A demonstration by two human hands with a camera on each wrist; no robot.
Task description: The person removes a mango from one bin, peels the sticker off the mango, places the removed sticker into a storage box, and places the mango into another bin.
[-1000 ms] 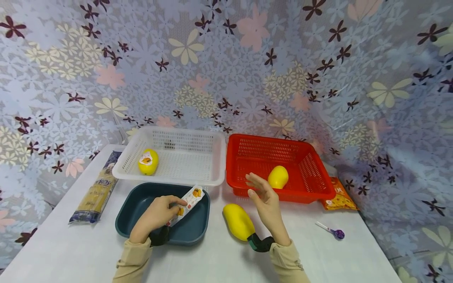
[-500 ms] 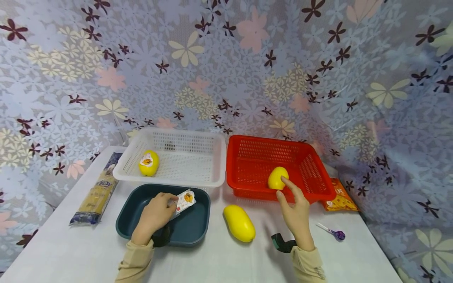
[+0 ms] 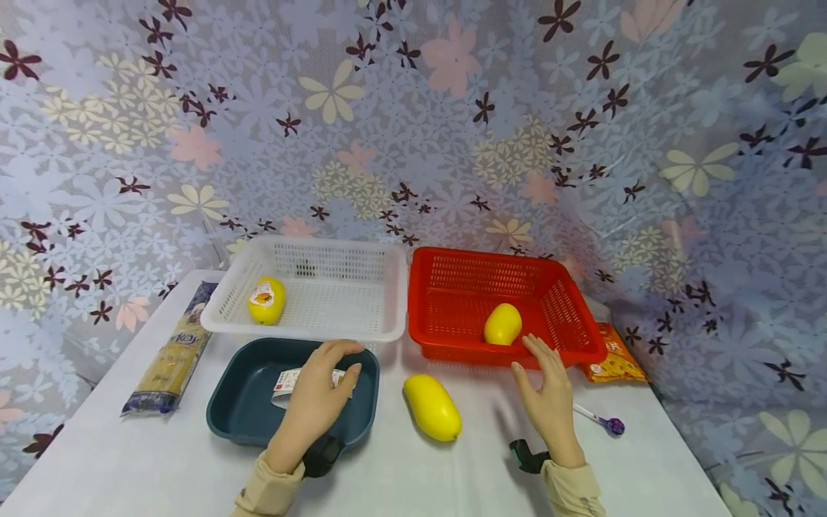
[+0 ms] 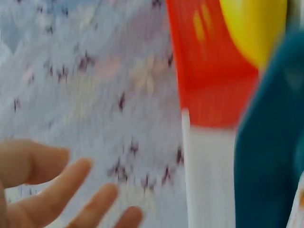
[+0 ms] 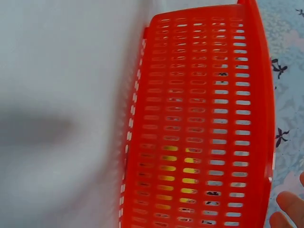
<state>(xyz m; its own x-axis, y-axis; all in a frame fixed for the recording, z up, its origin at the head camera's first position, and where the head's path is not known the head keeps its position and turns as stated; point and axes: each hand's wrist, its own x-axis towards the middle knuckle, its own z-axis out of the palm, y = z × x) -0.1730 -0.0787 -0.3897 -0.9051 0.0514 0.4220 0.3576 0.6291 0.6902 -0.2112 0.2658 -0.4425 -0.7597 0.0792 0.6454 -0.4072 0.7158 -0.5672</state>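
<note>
My left hand (image 3: 318, 395) is over the right part of a dark teal bin (image 3: 222, 402), fingers extended with nothing held. Beneath it, a white strip-like packet with printed pictures (image 3: 284, 384) lies in the bin, its middle hidden by the hand. My right hand (image 3: 550, 403) hovers at the front rim of a red basket (image 3: 452, 352), fingers loosely spread and holding nothing. Inside that basket lies a yellow mango (image 3: 502, 324). Another, longer yellow mango (image 3: 432, 407) is on the table between the hands. In the left wrist view the left fingers (image 4: 52, 194) look relaxed.
A white basket (image 3: 381, 334) behind the bin holds a yellow mango with a sticker (image 3: 267, 300). A pasta pack (image 3: 169, 362) lies at the left. Right of the red basket are an orange snack bag (image 3: 614, 359) and a purple lollipop (image 3: 610, 425).
My left hand has let go of the white packet, which now lies in the teal bin, and has moved right. My right hand has shifted right, away from the mango on the table.
</note>
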